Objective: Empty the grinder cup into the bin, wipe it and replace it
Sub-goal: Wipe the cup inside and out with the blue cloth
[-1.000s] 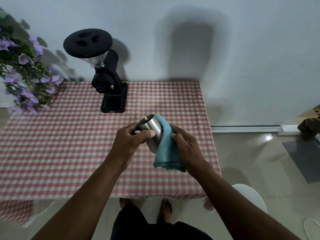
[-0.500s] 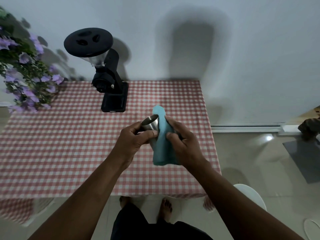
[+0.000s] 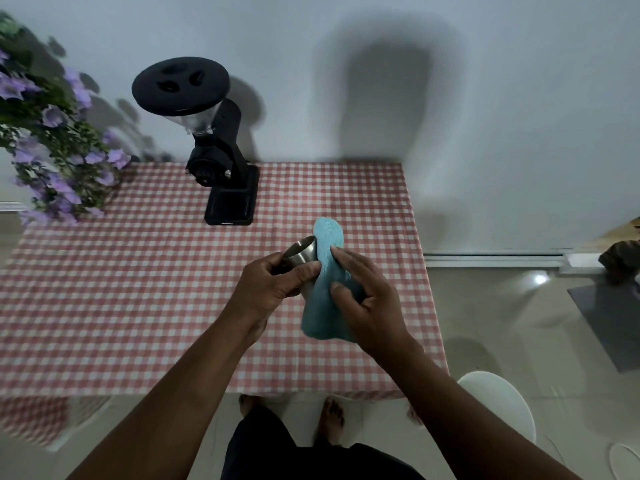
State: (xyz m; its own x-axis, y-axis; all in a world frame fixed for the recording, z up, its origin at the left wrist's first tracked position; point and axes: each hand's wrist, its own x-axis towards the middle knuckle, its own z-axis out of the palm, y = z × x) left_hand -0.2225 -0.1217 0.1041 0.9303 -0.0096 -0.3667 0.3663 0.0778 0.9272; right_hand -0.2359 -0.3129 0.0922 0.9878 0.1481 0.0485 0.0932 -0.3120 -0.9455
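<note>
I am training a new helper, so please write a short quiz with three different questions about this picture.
1. True or false: the metal cup sits on the grinder.
2. Which hand presses the blue cloth on the cup? A left, B right.
3. Fill in: the flowers are ____ in colour.

Key: 1 false, the left hand holds it above the table. 2 B, the right hand. 3 purple.

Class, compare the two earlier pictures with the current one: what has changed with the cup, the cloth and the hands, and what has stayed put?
The blue cloth has slid up the steel cup; its top now stands above the rim. The right hand shifted with it. The left hand still grips the cup. The grinder and flowers have not moved.
</note>
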